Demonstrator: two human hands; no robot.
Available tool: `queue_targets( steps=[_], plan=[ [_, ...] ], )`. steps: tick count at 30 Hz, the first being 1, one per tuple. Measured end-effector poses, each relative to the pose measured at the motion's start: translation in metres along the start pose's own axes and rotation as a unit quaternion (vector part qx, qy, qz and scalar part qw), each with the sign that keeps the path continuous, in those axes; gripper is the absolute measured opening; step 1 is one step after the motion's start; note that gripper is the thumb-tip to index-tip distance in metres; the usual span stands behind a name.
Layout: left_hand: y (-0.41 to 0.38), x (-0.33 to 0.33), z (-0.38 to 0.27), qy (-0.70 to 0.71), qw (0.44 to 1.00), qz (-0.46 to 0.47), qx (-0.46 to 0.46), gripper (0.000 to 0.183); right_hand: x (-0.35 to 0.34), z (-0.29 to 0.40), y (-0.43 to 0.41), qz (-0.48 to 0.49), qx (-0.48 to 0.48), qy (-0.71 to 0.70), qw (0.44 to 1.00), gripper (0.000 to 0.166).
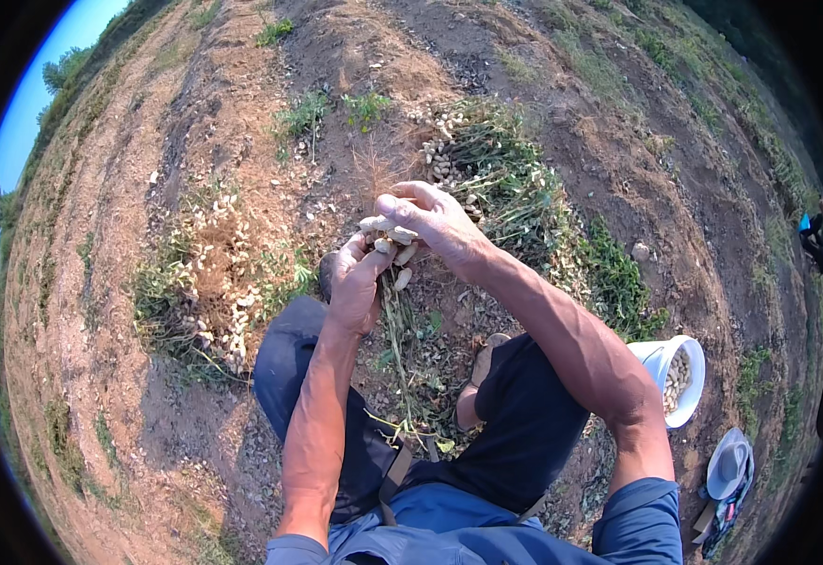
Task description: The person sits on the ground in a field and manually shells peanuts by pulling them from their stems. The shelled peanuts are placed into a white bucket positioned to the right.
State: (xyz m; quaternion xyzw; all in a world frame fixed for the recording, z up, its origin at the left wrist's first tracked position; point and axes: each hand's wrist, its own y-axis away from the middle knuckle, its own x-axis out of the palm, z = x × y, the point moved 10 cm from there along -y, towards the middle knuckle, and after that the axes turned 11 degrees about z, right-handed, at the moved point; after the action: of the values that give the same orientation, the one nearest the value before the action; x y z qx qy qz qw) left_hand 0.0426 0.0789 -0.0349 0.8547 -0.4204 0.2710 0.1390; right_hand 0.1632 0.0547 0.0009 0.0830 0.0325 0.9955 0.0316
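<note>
My left hand [360,282] grips a peanut plant just below its roots, and the leafy stems [398,339] hang down between my legs. A cluster of pale peanut pods [391,234] sticks out above its fingers. At the cluster's upper right is my right hand [434,219], thumb and fingers bent near the top pods; whether it grips one is hard to see. Thin brown roots [374,169] rise beyond the hands. One pile of pulled peanut plants [217,282] lies to the left, another [503,176] to the upper right, both with pods showing.
A white bucket [655,367] holding peanuts stands tilted beside my right elbow. Near it on the soil lie a light-coloured brimmed hat [728,464] and a dark cloth [729,519]. Ridged soil [228,106] stretches ahead. My feet are on either side of the hanging stems.
</note>
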Motion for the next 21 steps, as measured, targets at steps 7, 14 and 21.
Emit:
queue_targets(
  steps=[7,14,21],
  plan=[
    [-0.001,0.003,-0.002,0.052,0.999,0.009,0.013,0.018,0.01,0.013,-0.004,-0.031,-0.025,-0.026,0.999,0.067],
    [0.005,-0.002,-0.009,-0.007,0.998,-0.062,-0.004,0.019,0.011,0.003,-0.005,-0.091,-0.009,-0.051,0.994,0.066],
    [0.004,-0.014,-0.012,-0.097,0.993,-0.054,0.026,0.018,0.025,0.011,-0.002,-0.145,-0.005,0.032,0.989,0.052]
  ],
)
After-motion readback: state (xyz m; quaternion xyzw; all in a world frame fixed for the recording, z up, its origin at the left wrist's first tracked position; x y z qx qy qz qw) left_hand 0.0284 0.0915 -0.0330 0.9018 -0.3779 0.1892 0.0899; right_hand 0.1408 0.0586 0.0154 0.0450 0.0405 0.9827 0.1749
